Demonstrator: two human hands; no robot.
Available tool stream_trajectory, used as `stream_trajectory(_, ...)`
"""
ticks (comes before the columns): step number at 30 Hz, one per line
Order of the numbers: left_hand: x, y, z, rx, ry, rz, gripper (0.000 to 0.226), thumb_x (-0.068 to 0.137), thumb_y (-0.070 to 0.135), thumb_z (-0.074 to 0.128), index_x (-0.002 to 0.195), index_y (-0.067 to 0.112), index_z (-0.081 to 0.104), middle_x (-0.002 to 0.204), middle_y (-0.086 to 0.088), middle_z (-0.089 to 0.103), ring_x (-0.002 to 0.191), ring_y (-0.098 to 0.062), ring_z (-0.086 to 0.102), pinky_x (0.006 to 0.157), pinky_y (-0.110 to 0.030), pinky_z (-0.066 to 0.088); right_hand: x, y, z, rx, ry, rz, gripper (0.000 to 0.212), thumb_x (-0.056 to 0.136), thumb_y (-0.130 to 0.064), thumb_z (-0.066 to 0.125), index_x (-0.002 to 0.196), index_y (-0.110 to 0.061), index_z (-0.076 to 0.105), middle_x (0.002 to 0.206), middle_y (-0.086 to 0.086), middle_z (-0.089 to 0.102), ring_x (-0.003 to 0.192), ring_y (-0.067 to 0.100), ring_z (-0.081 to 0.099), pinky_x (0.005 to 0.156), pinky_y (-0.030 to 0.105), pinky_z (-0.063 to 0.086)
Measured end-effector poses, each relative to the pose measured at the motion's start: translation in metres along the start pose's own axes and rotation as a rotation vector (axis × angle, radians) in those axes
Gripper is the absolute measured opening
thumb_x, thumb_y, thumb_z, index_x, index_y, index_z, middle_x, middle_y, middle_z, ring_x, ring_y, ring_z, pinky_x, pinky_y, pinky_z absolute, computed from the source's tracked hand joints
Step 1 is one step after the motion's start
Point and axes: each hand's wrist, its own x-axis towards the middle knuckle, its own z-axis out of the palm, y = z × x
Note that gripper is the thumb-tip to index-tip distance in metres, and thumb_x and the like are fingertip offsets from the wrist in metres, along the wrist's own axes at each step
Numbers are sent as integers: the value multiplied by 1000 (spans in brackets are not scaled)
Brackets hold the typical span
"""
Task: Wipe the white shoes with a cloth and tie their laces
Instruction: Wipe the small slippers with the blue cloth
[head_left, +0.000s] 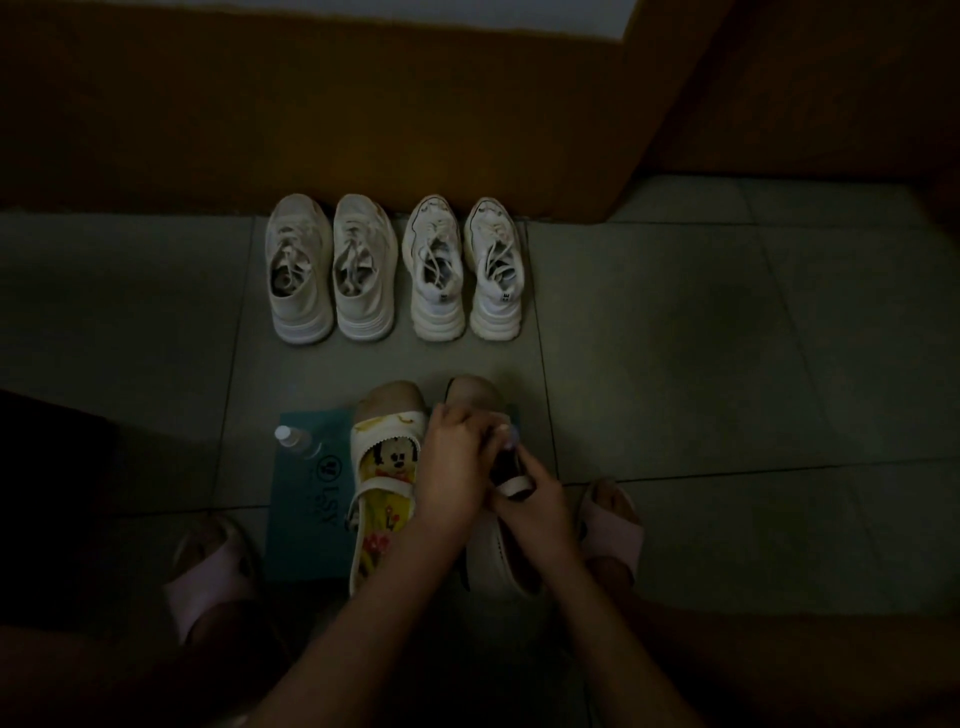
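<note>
Standing in a row with toes to the wall (311, 104) are four white sneakers (363, 312), laces loose and untied, well apart from the hands. Nearer the person lies a teal mat (301, 519) printed with letters. A capped bottle (291, 439) stands at its far left corner. A white strap shoe (384, 467) with a cartoon-mouse insole rests on the mat, opening up. Just beside it on the right is the held shoe (493, 556), apparently tipped on its side. Both hands and forearms cover its middle, so only the toe, a strap loop and the pale sole edge show. A pink slipper (208, 577) flanks the mat on the left and another (613, 530) lies on the right.

Left hand (452, 467) – fingers curled down over the top of the held shoe, knuckles toward the sneakers. A small pale patch shows at the fingertips; whether it is a cloth cannot be told.

Right hand (535, 509) – fingers and thumb wrapped round the held shoe at the strap loop, touching the left hand.

Floor (675, 338) – large grey-green tiles with dark joints. The wall is brown and a brown panel (779, 78) meets it at the right corner. Lighting is very dim and fine detail is lost.
</note>
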Motion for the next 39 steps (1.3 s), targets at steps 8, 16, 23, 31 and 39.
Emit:
stream_trajectory(8, 50, -19, -7, -188, 147, -162, 14, 91, 19, 58, 88, 14, 70, 91, -1, 63, 85, -12, 54, 73, -20, 40, 1, 3, 0, 4, 20, 44, 67, 76, -14, 76, 136, -21, 47, 124, -11, 54, 105, -3, 48, 67, -5, 39)
stream_trajectory(16, 32, -29, 3, -279, 197, -261, 19, 89, 28, 60, 99, 16, 70, 96, -2, 64, 92, -18, 57, 81, -31, 47, 4, 5, 0, 11, 39, 46, 66, 74, -15, 78, 133, -22, 51, 117, -14, 55, 97, -9, 51, 69, -3, 40)
stream_trajectory(23, -14, -26, 6, -281, 238, -302, 16, 88, 22, 61, 95, 11, 71, 91, -3, 65, 85, -14, 58, 77, -25, 48, 5, 7, 0, 35, 27, 33, 62, 75, -12, 77, 131, -24, 52, 109, -19, 59, 89, -19, 52, 70, -1, 42)
stream_trajectory(31, -33, -22, 10, -361, 213, -415, 15, 89, 27, 60, 98, 18, 68, 99, 0, 65, 92, -11, 60, 83, -29, 51, 7, 10, -5, 36, -39, 47, 63, 76, -16, 75, 133, -26, 50, 125, -12, 60, 111, -1, 56, 84, 10, 46)
stream_trajectory(39, -4, -14, 6, -379, 261, -372, 10, 88, 23, 61, 90, 16, 68, 89, 0, 62, 84, -13, 58, 71, -15, 42, 6, 12, -7, 46, -54, 71, 50, 78, -25, 74, 123, -38, 56, 115, -18, 64, 106, -2, 60, 94, 26, 49)
